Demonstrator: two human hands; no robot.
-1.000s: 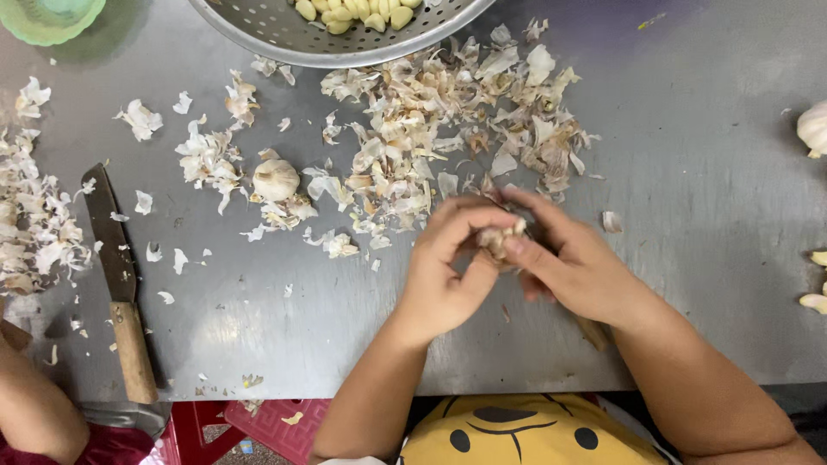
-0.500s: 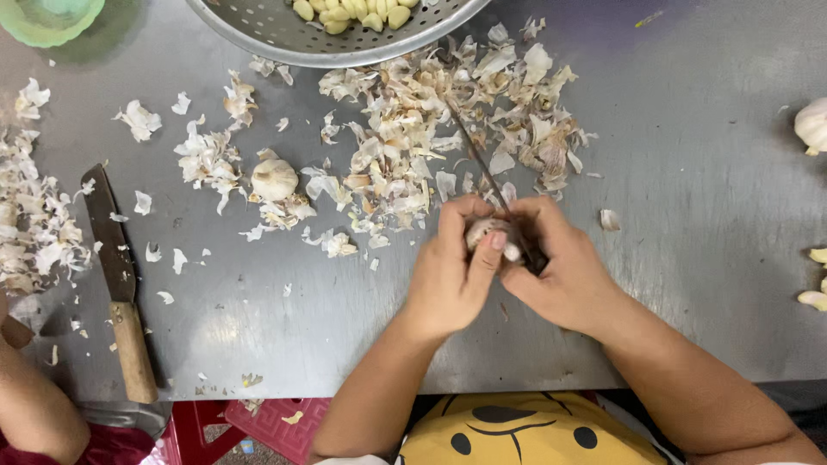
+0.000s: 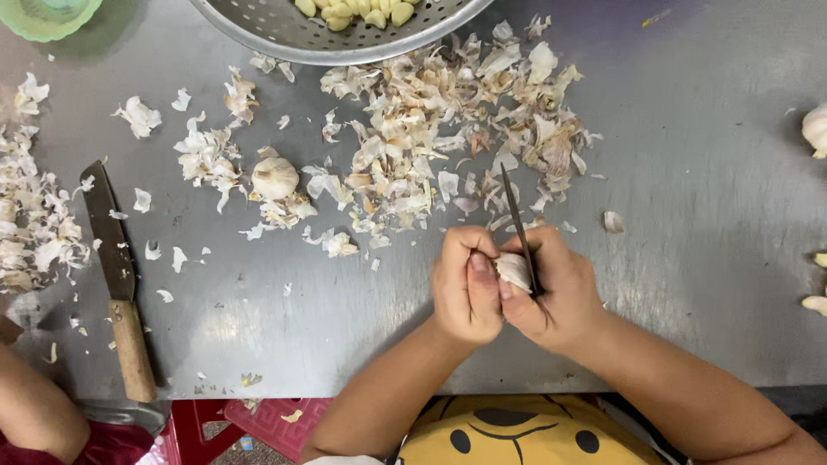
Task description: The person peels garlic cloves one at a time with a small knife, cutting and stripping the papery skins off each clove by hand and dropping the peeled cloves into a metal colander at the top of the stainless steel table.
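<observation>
Garlic clove (image 3: 513, 270) sits pinched between our two hands just below the big heap of papery skins (image 3: 448, 138), which we take as our landmark. Our left hand (image 3: 466, 288) curls its fingers in tightly, thumb pressed against the clove's near side. Our right hand (image 3: 560, 293) closes round a thin dark knife blade (image 3: 517, 224); its fingers are pressed together over the handle, which they hide, and the blade slants up and away from the clove, its tip reaching the lower edge of the heap.

Left of the heap lies a whole garlic bulb (image 3: 275, 177) among smaller drifts of peel. Above the heap stands a perforated metal colander (image 3: 284, 34) with peeled cloves (image 3: 357, 10) inside it, its rim touching the topmost skins. Far left of the heap, a second knife with a wooden handle (image 3: 119, 284) lies flat on the steel table (image 3: 706, 172), pointing away from us, with another spread of skins beyond it at the table's edge. A green bowl (image 3: 47, 13) shows at the upper left corner. Another person's arm (image 3: 34, 413) enters at the lower left, well apart from our hands. Right of the heap, at the table's far edge, we see another bulb (image 3: 817, 129) partly cut off, and a couple of loose cloves (image 3: 814, 301) below it. Nothing lies between our hands and the heap except scattered flakes of peel.
</observation>
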